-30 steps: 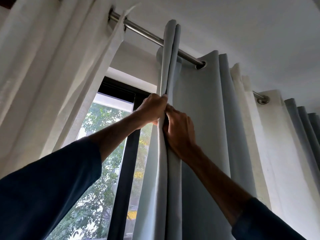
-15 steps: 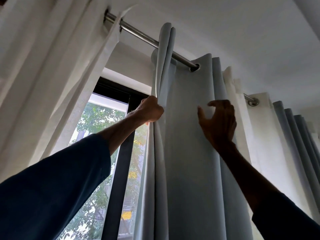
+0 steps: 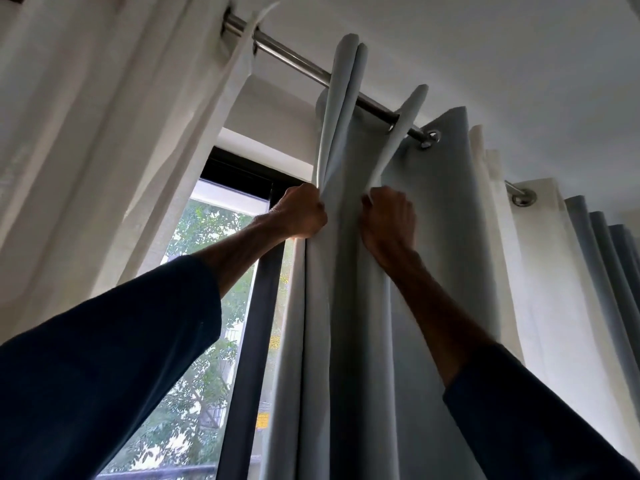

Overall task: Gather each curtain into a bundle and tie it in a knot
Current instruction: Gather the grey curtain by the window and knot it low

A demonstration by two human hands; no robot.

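A pale grey curtain (image 3: 446,209) hangs by eyelets from a steel rod (image 3: 291,58) above me. My left hand (image 3: 300,214) is closed on its gathered leading folds at the left edge. A hand's width to the right, my right hand (image 3: 388,223) is fisted on another fold of the same grey curtain, drawn in toward the first folds. Both arms reach upward in dark blue sleeves. A white sheer curtain (image 3: 104,133) hangs at the left, loose.
A dark-framed window (image 3: 252,306) with trees outside shows between the curtains. More white sheer (image 3: 540,271) and grey folds (image 3: 609,258) hang to the right. A rod bracket (image 3: 523,197) sits on the wall, and the white ceiling is overhead.
My right hand let go of the folds, reached right with open fingers, then closed on another fold and pulled it left. The left hand kept its grip throughout.
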